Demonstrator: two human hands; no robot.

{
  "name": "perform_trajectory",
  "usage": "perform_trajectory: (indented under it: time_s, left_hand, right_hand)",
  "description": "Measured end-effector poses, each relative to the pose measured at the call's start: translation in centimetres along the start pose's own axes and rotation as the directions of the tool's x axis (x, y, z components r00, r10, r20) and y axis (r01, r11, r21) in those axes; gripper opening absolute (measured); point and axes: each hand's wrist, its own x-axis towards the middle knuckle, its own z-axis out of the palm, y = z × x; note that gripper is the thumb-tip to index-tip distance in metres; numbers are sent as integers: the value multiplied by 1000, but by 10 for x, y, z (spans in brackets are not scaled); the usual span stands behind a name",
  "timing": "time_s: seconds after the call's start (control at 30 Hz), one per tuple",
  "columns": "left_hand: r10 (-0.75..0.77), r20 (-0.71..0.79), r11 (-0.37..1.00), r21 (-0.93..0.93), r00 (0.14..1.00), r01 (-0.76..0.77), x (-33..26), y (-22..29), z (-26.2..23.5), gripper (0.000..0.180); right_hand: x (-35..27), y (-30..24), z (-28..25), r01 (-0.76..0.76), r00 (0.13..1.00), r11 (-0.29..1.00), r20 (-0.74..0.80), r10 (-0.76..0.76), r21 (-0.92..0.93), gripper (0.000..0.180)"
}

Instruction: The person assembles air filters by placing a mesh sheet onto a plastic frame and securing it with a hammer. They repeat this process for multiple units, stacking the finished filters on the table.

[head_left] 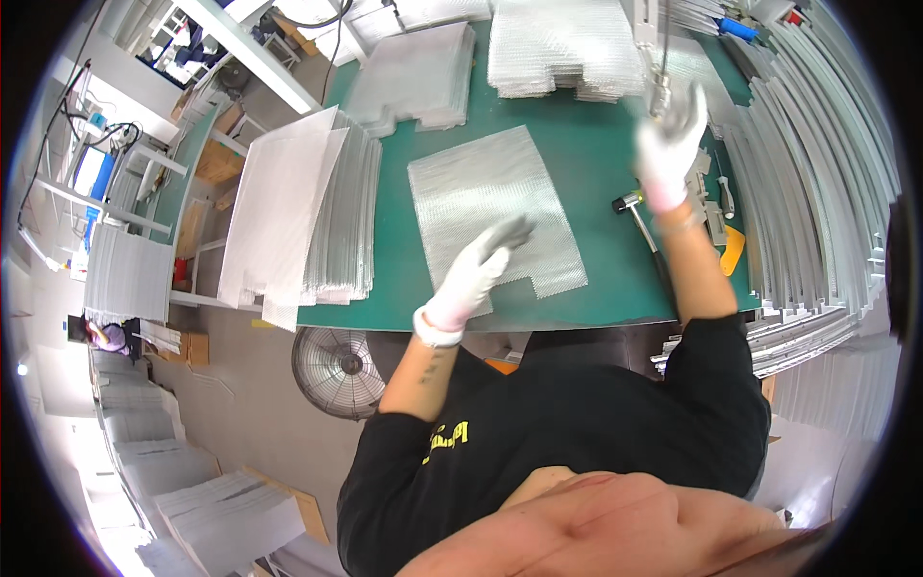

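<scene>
A perforated metal mesh sheet (481,183) with a notched near edge lies flat on the green table in front of me. Over its near part is my left hand (471,279), in a white glove with grey fingers, its fingers stretched out and holding nothing; whether it touches the mesh I cannot tell. My right hand (666,149), gloved alike and smeared by motion, is raised at the table's right side. Its fingers look spread beside the metal end of a hanging tool (661,88); contact is unclear. A hammer (642,226) lies just below that hand.
Mesh sheets are stacked at the left (341,216), far left (413,72) and far middle (562,43) of the green table (394,245). A screwdriver (725,192) and yellow piece (733,252) lie right, beside long metal strips (798,183). A fan (346,370) stands below.
</scene>
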Motion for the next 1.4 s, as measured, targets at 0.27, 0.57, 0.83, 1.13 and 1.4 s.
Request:
perform_trajectory:
  time_s: [0.27,0.57,0.83,1.13,1.4]
  left_hand:
    - [142,-703,921,-164,697,-353,7,14,59,49]
    - [210,-705,967,252,677,-37,-60,13,18,83]
    - [256,-520,382,829,815,409,-49,-26,-23,88]
    - [118,-536,327,816,836,477,-44,-39,-34,88]
    - [74,-604,252,781,794,571,-38,-28,-33,89]
  right_hand:
    - [-134,-73,-5,405,805,811,585,-96,-423,93]
    - [-121,-103,-13,-125,739,733,431,518,-668,91]
    - [-140,-55,4,-7,660,569,423,620,-822,83]
    - [-152,-31,-8,156,612,539,509,605,-828,66]
    - [-107,-44,-8,139,451,489,495,743,-861,52]
